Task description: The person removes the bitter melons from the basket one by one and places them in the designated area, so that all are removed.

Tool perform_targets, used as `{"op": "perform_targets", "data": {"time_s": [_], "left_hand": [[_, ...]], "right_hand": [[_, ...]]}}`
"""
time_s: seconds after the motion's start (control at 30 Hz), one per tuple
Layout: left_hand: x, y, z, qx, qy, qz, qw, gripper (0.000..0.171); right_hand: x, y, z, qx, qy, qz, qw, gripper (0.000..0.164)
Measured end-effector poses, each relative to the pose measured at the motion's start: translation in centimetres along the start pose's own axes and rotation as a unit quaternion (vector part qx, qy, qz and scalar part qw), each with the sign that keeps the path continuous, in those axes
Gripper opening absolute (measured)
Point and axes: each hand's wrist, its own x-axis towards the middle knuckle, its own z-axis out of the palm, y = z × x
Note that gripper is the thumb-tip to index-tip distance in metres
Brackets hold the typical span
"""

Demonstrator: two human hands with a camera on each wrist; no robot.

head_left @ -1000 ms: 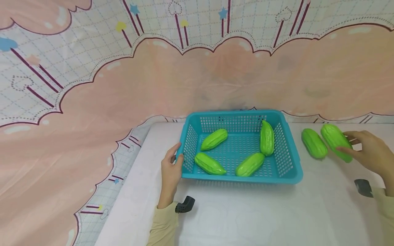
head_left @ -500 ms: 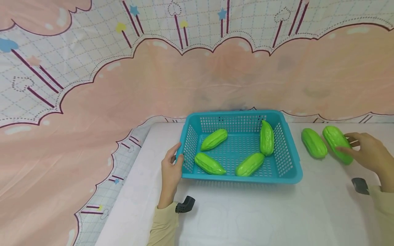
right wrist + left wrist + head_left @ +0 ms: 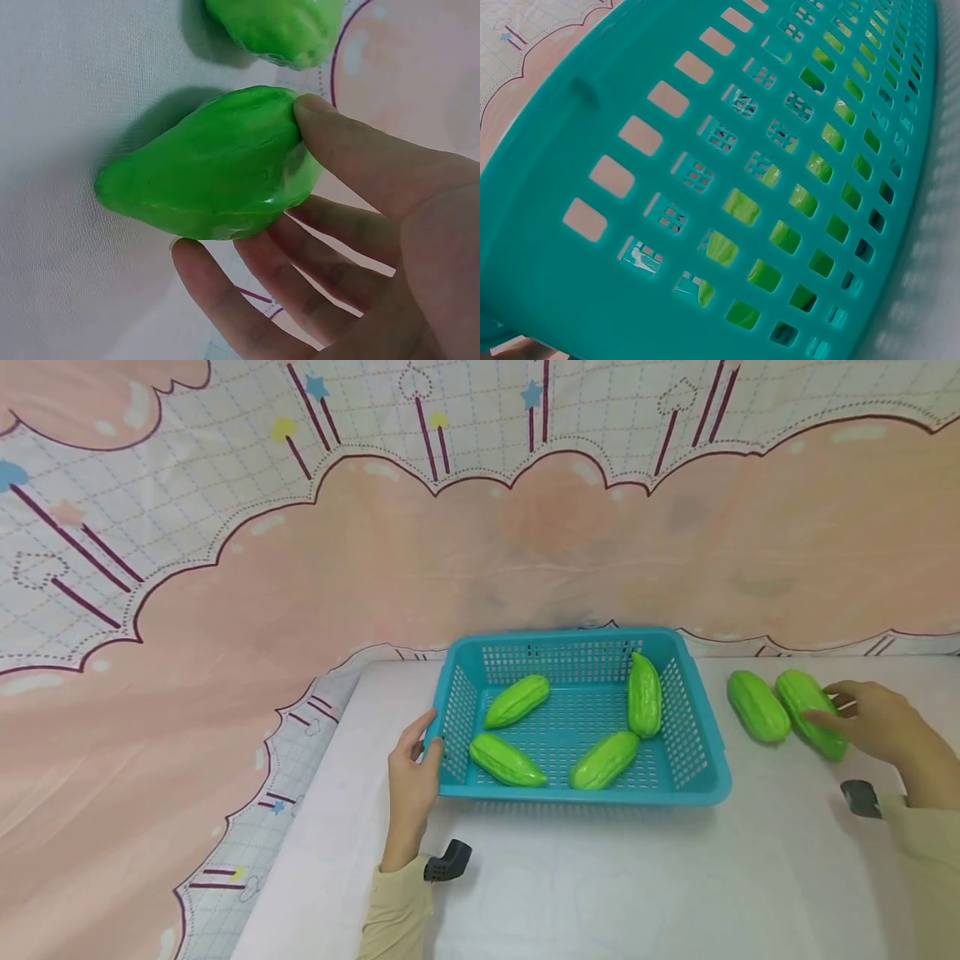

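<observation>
A teal plastic basket (image 3: pixel 555 795) stands on the white table with several green bitter melons inside, including one bitter melon (image 3: pixel 517 702) at its back left. My left hand (image 3: pixel 412 781) grips the basket's left rim between thumb and fingers; in the left wrist view the perforated basket wall (image 3: pixel 547 247) hides most of that hand. To the right of the basket, my right hand (image 3: pixel 873 718) holds a bitter melon (image 3: pixel 806 706), thumb on one side and fingers on the other. The right wrist view shows this held melon (image 3: pixel 217 165) close up, narrow end away from the palm.
Left of the held one lies another bitter melon (image 3: pixel 757 706) on the white tabletop (image 3: pixel 600 885). A peach-and-white patterned cloth (image 3: pixel 525 552) hangs behind the table and extends down its left side. Each wrist carries a black camera, such as the left wrist camera (image 3: pixel 448 860).
The right hand and its bitter melon have shifted slightly toward me, settling beside the other loose melon. The left hand stays on the basket rim. The whole view has drifted a little.
</observation>
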Motion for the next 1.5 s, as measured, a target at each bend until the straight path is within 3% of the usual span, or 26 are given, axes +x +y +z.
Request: {"op": "perform_targets", "data": {"time_s": [0.23, 0.5, 1.0, 1.2, 1.5], "left_hand": [[-0.1, 0.0, 0.0, -0.001, 0.0, -0.003, 1.0, 0.044], [-0.1, -0.2, -0.1, 0.001, -0.001, -0.001, 1.0, 0.043], [0.0, 0.1, -0.1, 0.0, -0.002, -0.002, 1.0, 0.043], [0.1, 0.1, 0.1, -0.002, -0.002, 0.001, 1.0, 0.043], [0.0, 0.2, 0.0, -0.004, -0.002, -0.001, 1.0, 0.043]], "right_hand": [[0.2, 0.3, 0.0, -0.005, 0.005, -0.01, 1.0, 0.07], [0.3, -0.1, -0.2, -0.008, 0.038, -0.041, 0.998, 0.062], [-0.4, -3.1, -0.8, 0.006, 0.071, -0.026, 0.997, 0.055], [-0.5, -4.2, -1.0, 0.021, 0.078, -0.041, 0.996, 0.053], [-0.7, -6.8, -1.2, 0.008, 0.088, -0.038, 0.995, 0.052]]}}
